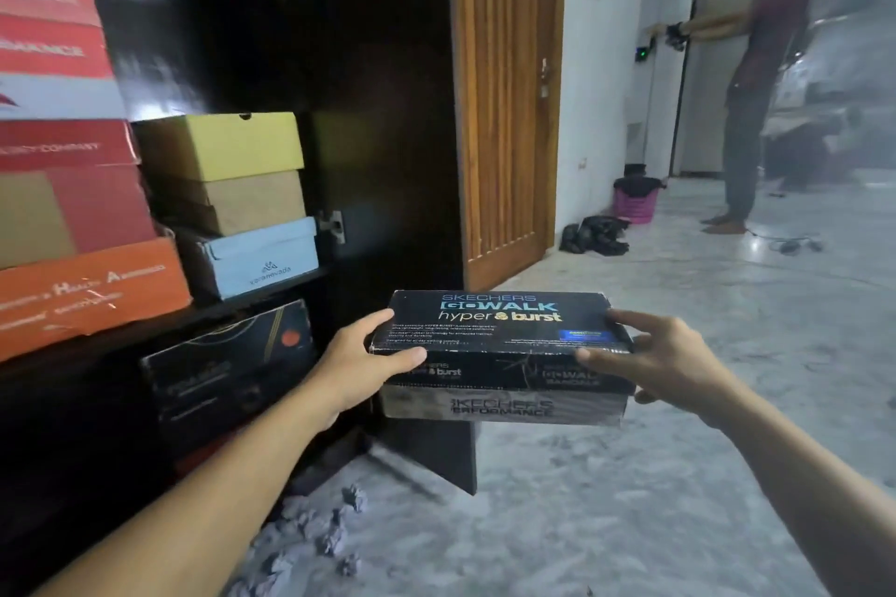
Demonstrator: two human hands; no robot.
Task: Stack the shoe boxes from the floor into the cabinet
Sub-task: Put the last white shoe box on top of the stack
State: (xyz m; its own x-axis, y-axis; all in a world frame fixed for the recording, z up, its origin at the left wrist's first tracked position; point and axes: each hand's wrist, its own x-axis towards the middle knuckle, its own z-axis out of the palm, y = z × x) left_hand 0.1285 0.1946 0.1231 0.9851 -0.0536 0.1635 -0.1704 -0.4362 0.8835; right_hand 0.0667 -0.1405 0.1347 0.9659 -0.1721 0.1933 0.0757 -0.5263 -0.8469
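Observation:
A black Skechers shoe box (pixel 502 354) hangs in the air in front of the open dark cabinet (pixel 378 121). My left hand (pixel 361 361) grips its left end, thumb on the lid. My right hand (pixel 654 356) holds its right end, fingers over the lid's corner. Inside the cabinet, on the upper shelf, stand a yellow box (pixel 232 143), a brown box (pixel 252 201) and a light blue box (pixel 262 259) in one pile. Red and orange boxes (pixel 72 208) are piled at the left. A black box (pixel 228 364) sits on the lower shelf.
The cabinet's dark door (pixel 426 446) stands open right behind the held box. A wooden door (pixel 504 102) is beyond it. Crumpled paper (pixel 334 533) litters the marble floor. A person (pixel 756 102) stands at the far right, near a pink bin (pixel 635 199).

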